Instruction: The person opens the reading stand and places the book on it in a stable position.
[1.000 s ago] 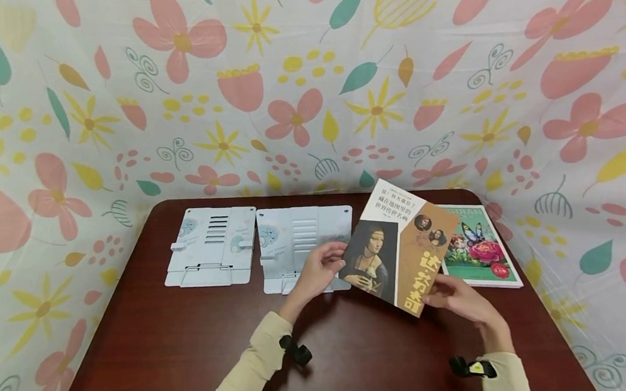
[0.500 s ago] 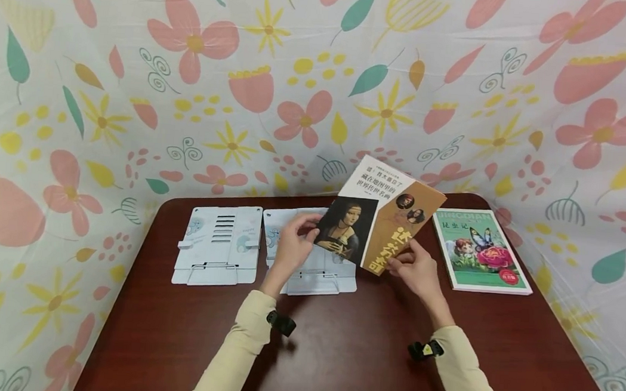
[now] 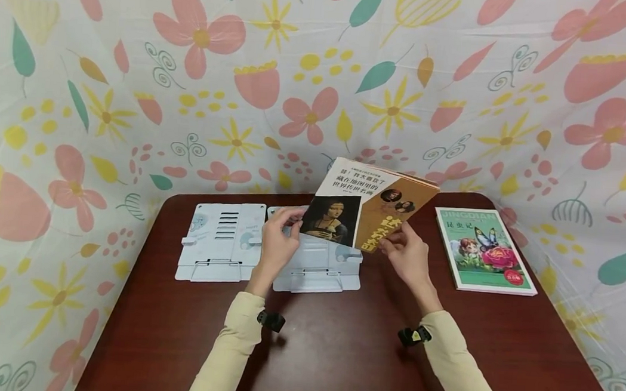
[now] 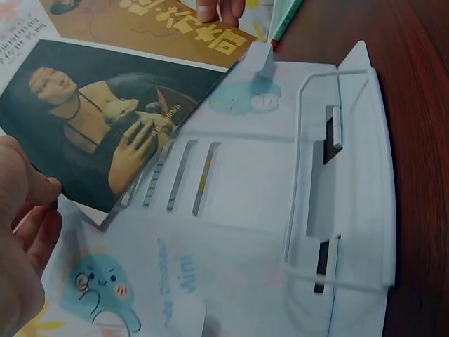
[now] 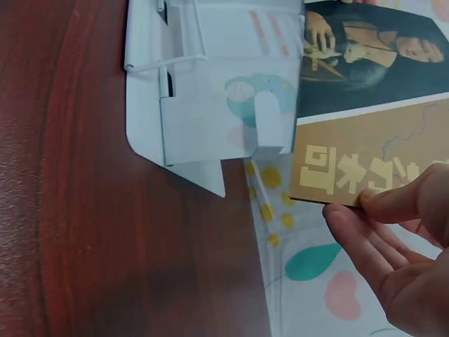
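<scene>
Both hands hold a tilted book [image 3: 344, 206] with a painted portrait of a woman and an orange-brown panel on its cover. My left hand [image 3: 279, 241] pinches its lower left edge, with the thumb on the cover in the left wrist view. At the lower right corner my right hand [image 3: 407, 255] pinches it between thumb and fingers. Behind and below the book is a white book stand [image 3: 313, 273], its upper part hidden. In the left wrist view the book [image 4: 105, 126] overlaps the slotted back of the stand [image 4: 245, 175], and I cannot tell whether they touch.
A second white book stand [image 3: 218, 243] stands just left of the first. To the right, a green-covered book [image 3: 484, 251] lies on the dark red-brown table [image 3: 335, 352]. A floral cloth [image 3: 310, 58] hangs behind the table.
The book has moved left in both hands, from beside the green-covered book to in front of the right-hand stand. Both hands have kept their hold on it.
</scene>
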{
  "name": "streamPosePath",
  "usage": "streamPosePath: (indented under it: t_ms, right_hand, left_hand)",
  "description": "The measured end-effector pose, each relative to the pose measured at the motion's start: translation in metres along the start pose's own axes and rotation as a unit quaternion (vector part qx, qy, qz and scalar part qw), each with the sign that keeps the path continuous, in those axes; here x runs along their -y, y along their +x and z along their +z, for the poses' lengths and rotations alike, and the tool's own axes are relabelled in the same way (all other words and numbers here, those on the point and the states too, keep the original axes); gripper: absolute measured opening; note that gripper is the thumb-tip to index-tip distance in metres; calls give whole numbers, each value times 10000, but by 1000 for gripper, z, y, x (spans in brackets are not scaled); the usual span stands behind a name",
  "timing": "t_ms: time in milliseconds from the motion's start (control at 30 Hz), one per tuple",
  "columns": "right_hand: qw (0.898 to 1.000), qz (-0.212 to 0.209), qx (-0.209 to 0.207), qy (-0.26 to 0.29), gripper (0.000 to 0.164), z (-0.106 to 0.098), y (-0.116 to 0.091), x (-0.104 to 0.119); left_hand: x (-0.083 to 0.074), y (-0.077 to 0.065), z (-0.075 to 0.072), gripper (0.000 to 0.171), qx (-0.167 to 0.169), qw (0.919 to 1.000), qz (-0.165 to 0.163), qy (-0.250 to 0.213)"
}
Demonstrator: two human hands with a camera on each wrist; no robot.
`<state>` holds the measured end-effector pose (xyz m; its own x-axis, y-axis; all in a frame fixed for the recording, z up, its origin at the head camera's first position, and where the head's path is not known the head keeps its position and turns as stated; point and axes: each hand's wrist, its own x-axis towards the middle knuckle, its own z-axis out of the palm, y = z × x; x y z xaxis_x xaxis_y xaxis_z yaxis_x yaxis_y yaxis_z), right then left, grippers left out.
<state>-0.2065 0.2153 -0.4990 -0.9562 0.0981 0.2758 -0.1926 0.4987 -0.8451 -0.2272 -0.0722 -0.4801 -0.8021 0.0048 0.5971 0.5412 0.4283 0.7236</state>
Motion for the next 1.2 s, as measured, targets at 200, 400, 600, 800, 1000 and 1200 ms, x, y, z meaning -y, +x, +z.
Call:
streamPosePath:
  t_ms: [200,400,600,800,1000,1200]
  right_hand:
    - [9991,-360,-57,-220,23,7,5,12]
    - [9943,-864,-234,-571,24,18,10,22]
    - [9893,-1119,-216,-906,28,28,10,22]
    - [9869,-1163,-161,-1107,30,35,6,19]
    - [9841,-1097,-69,-1395,27,40,1,18]
    - [9801,-1053,63,-1680,23,41,-5,13]
  left_hand:
    - [7,-3,-11,21,-243,9992,-109,-289]
    - [18,-9,-19,28,-475,9978,-120,-455]
    - [17,-18,-26,29,-561,9976,-247,-319]
    - [8,-28,-35,27,-433,9968,-531,-409]
    - [45,-44,-33,23,-320,9972,-681,-30]
    - [51,-54,-32,18,-346,9961,-754,285]
